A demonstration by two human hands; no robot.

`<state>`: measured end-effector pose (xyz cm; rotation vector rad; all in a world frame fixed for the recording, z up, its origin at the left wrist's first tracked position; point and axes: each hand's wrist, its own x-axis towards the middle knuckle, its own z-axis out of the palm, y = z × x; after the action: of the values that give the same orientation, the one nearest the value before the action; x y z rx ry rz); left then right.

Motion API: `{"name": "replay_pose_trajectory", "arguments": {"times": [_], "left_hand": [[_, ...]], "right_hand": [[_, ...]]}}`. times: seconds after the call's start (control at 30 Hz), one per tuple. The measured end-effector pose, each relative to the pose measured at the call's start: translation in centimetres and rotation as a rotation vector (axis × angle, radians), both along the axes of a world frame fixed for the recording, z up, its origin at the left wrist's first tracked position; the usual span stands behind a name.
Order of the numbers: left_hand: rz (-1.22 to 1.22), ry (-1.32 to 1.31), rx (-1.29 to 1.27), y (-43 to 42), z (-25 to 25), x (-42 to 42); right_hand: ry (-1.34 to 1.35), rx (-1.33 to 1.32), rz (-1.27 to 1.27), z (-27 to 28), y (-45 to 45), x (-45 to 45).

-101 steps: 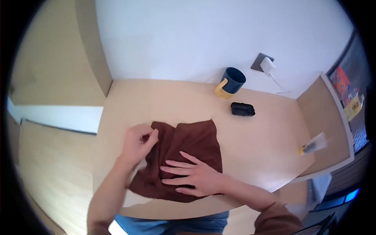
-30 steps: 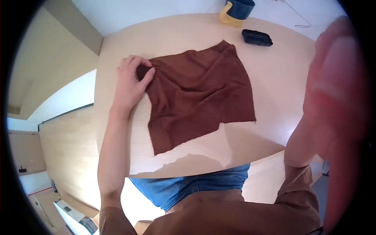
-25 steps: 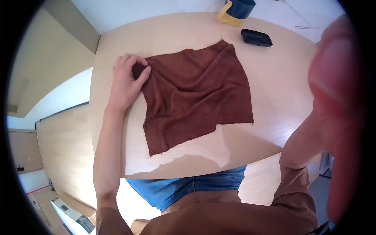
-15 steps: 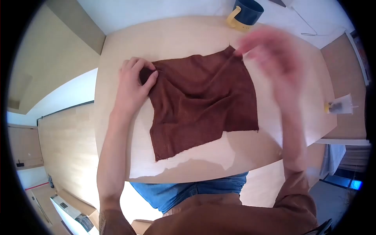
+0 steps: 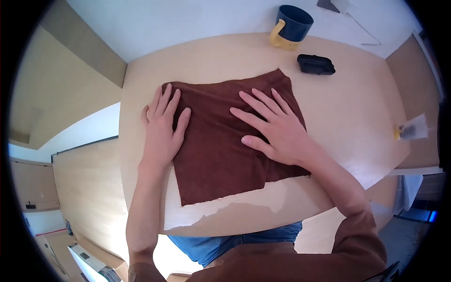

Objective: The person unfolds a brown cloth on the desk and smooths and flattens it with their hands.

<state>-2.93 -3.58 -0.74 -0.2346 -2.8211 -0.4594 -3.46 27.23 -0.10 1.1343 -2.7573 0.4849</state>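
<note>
A dark brown cloth (image 5: 211,160) lies spread on the light wooden table (image 5: 235,216), with only faint wrinkles and a small step in its near edge. My left hand (image 5: 164,124) rests on its left side, fingers stretched toward the far left corner. On the right part of the cloth lies my right hand (image 5: 277,124), palm down with the fingers spread. Neither hand grips the fabric. The cloth beneath both palms is hidden.
A dark blue and yellow mug (image 5: 293,26) stands at the table's far edge. Nearer is a small black object (image 5: 316,65), its kind unclear. A translucent cup (image 5: 413,128) is at the right edge. A cable (image 5: 364,30) runs along the wall behind.
My right hand has come down from the far right corner onto the cloth and spread out. My left hand has let go of the left corner and flattened. The folds are smoother.
</note>
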Motion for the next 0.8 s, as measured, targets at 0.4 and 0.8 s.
{"name": "replay_pose_trajectory", "arguments": {"times": [0.4, 0.8], "left_hand": [[-0.365, -0.16, -0.074, 5.2, 2.0, 3.2], [-0.405, -0.432, -0.023, 2.0, 3.4, 3.0]], "right_hand": [[0.003, 0.026, -0.072, 0.1, 2.4, -2.6], [-0.145, 0.189, 0.057, 1.6, 2.6, 0.6]]}}
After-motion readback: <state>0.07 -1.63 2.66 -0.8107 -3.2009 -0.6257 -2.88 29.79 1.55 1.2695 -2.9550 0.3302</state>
